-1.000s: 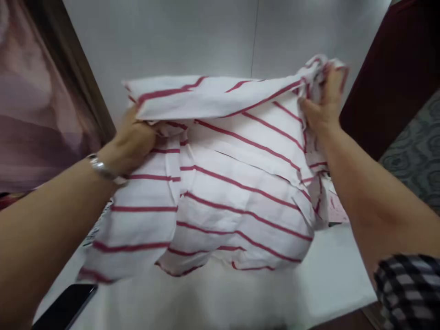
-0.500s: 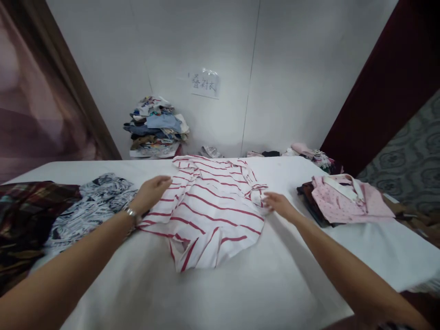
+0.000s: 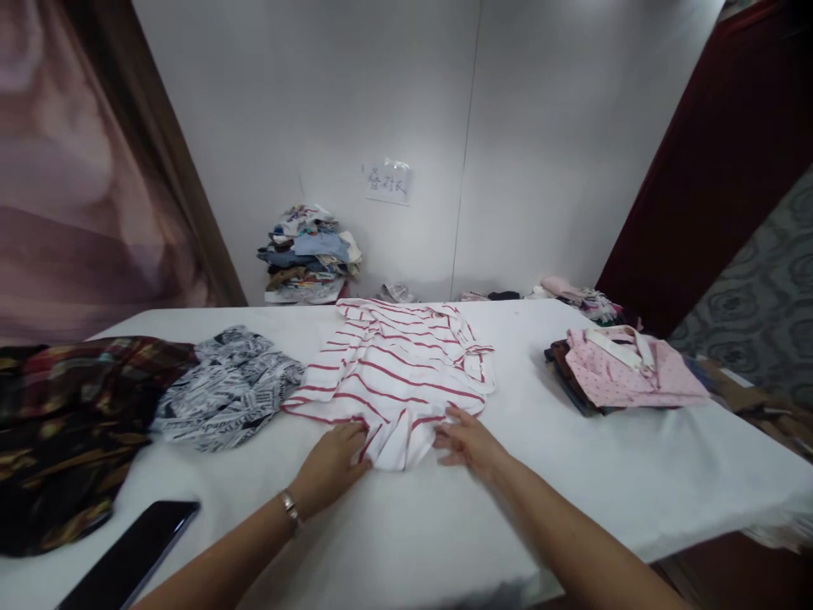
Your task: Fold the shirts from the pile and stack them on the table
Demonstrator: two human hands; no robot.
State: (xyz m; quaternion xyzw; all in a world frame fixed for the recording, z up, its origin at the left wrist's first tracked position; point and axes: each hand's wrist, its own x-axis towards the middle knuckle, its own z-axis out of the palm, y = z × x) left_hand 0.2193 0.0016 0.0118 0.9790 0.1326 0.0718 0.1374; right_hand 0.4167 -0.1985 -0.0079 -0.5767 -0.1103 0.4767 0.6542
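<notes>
A white shirt with red stripes lies spread on the white-covered table, its sleeves folded in over the body and its near hem creased. My left hand, with a metal watch or bracelet on the wrist, touches the left part of that hem, thumb and fingers apart. At the hem's right side rests my right hand, fingers spread against the cloth. Neither hand visibly grips the fabric.
To the left lie a black-and-white printed garment, dark plaid clothes and a black phone. A folded pink shirt tops a small stack at right. Piled clothes stand behind the table, below a paper sign.
Both hands have come from the shirt's two sides down to its near hem, closer together. The view has shifted, bringing the phone into sight.
</notes>
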